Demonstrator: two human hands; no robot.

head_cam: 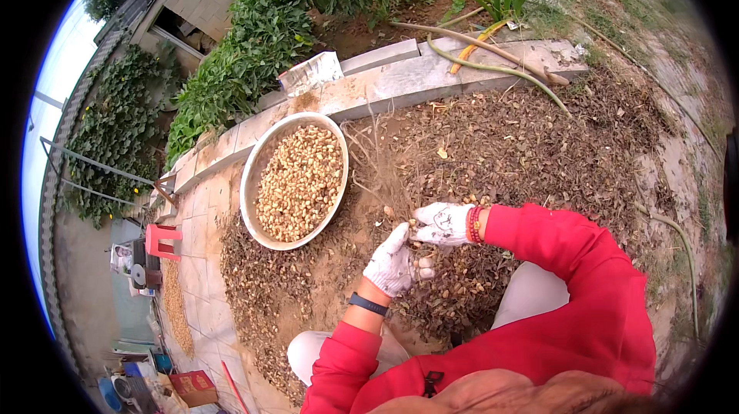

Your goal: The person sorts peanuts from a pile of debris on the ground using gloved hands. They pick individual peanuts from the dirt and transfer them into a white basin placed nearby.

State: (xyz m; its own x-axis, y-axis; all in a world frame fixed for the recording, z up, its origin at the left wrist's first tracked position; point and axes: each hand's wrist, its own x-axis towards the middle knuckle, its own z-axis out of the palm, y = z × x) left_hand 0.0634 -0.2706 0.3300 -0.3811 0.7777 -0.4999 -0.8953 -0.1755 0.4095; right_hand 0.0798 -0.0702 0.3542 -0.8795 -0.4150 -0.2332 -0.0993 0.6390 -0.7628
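My left hand (394,264), in a white knit glove, is curled around part of a dried peanut plant with pods near the fingers. Against its fingertips, my right hand (443,223), in a soiled white glove, pinches at a peanut pod (411,222). Thin dry roots and stems (378,169) spread upward beyond both hands. A round metal basin (247,206) filled with unshelled peanuts (299,183) stands to the upper left of the hands. Below the hands lies a heap of dry plants with pods (462,293), between my knees.
Dry leaf litter (554,143) covers much of the ground. A low tiled curb (398,82) borders green pepper plants (271,27). More peanuts (175,304) lie on the paving at left, near a red plastic stool (163,241). A long stalk (496,66) rests across the curb.
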